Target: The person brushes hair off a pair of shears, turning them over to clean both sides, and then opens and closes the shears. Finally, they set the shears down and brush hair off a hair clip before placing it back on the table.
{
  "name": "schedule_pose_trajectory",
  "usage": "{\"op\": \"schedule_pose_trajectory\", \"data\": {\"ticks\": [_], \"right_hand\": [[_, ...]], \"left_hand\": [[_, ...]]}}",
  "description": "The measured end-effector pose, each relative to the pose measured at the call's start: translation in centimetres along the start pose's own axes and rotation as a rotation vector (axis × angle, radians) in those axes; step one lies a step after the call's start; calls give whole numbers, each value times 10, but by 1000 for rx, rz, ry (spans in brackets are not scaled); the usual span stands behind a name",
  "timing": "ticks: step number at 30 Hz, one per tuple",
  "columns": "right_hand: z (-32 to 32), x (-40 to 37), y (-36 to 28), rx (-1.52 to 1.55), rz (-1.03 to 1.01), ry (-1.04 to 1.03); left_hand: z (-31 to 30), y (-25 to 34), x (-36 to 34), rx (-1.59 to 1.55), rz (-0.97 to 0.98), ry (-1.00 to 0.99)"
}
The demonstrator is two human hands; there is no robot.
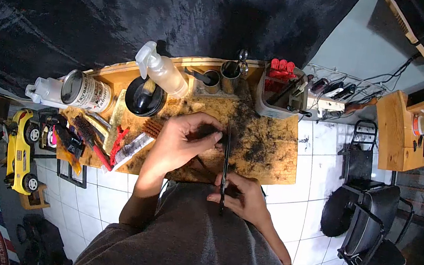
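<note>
My right hand [243, 196] is closed on the lower part of a long, thin black comb [226, 160]. The comb is nearly edge-on, so its teeth are hard to make out, and it points away from me over the table edge. My left hand [186, 139] is just left of the comb's upper part, thumb and fingers curled together in a pinch. Something dark shows between those fingers, too shadowed to name. Dark hair clippings [263, 143] lie scattered over the wooden tabletop [281, 168] around both hands.
At the back stand a spray bottle [168, 73], metal cups [229, 74] and a clear bin [276, 109] with red clips. To the left are a shaving brush [144, 99] in a black bowl, a labelled tub [93, 92], combs and brushes [90, 138]. A black chair [369, 224] stands right.
</note>
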State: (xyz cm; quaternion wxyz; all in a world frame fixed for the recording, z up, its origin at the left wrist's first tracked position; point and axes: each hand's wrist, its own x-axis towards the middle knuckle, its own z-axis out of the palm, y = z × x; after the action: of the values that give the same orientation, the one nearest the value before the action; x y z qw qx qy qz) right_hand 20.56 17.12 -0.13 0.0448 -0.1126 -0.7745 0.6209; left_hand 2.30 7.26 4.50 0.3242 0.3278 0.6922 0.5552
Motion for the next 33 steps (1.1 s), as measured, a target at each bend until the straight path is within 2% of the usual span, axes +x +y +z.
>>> {"op": "schedule_pose_trajectory", "data": {"ticks": [3,7,9,13,15,17,21,28,33], "right_hand": [[0,0,0,5,22,-15],[2,-1,7,11,-4,10],[0,-1,3,39,126,-37],[-1,0,-3,11,97,-30],[1,-1,-1,-27,8,-10],[2,0,1,-26,21,-11],[0,0,-8,39,122,-31],[4,0,-5,63,53,27],[5,0,-4,-37,47,67]], "left_hand": [[-1,1,1,61,-28,22],[3,1,2,-101,-35,80],[4,2,2,-183,-16,106],[5,-4,1,-110,-16,102],[6,-4,0,-105,12,96],[5,-2,-3,-82,-22,-12],[10,-6,-5,-45,-44,-26],[10,-3,-4,-66,-79,-31],[9,1,-3,-66,-74,15]]}}
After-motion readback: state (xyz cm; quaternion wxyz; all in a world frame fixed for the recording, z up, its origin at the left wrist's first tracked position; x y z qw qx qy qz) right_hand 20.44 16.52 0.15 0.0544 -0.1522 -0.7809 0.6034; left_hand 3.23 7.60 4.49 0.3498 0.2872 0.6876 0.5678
